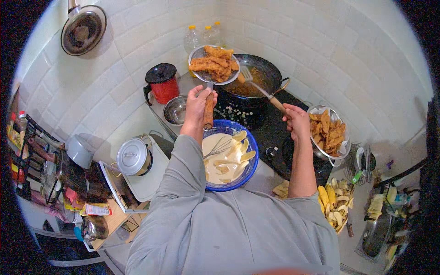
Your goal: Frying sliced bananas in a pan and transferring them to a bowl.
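My left hand (201,99) grips the wooden handle of a skimmer (210,82) heaped with golden fried pieces (215,65), held up at the left rim of a black wok (271,68). In my right hand (296,118) is the wooden-handled slotted spatula (261,90), its metal head over the wok and beside one fried piece (241,78). Oil with brown crumbs shows inside the wok. Nearer to me stands a blue basin (255,168) of pale batter with banana slices (247,156) and a whisk (220,146).
A paper-lined colander (347,144) of fried pieces sits at right, above banana peels and yellow bananas (326,196). On the left are a red lidded pitcher (165,89), a metal bowl (175,110) and a lidded pot (131,156). Oil bottles (192,39) stand behind.
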`<state>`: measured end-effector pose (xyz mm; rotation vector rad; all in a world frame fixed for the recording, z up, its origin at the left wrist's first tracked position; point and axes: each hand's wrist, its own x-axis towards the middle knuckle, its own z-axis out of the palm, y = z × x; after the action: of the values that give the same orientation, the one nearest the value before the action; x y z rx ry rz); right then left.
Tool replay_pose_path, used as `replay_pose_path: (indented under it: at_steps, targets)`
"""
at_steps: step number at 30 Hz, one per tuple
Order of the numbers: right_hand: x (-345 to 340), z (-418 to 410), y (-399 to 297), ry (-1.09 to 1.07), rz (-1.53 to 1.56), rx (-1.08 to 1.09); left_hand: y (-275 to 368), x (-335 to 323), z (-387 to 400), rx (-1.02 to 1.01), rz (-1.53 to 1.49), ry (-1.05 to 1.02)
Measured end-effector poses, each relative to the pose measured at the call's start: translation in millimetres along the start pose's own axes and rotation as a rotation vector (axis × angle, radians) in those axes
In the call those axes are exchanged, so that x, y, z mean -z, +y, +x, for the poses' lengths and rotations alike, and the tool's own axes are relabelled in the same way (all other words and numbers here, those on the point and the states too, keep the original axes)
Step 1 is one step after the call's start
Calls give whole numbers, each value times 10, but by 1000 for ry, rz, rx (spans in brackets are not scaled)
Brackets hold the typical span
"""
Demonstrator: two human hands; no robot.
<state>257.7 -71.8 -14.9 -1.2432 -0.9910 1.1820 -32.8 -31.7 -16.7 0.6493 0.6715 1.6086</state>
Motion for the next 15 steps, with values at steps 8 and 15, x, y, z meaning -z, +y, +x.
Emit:
replay_pose_path:
  at_steps: [8,15]
  targets:
    - [5,32,39,172,-24,181,-37,54,20,4,59,18]
    - [9,70,88,211,-37,187,-56,14,-21,32,58,16]
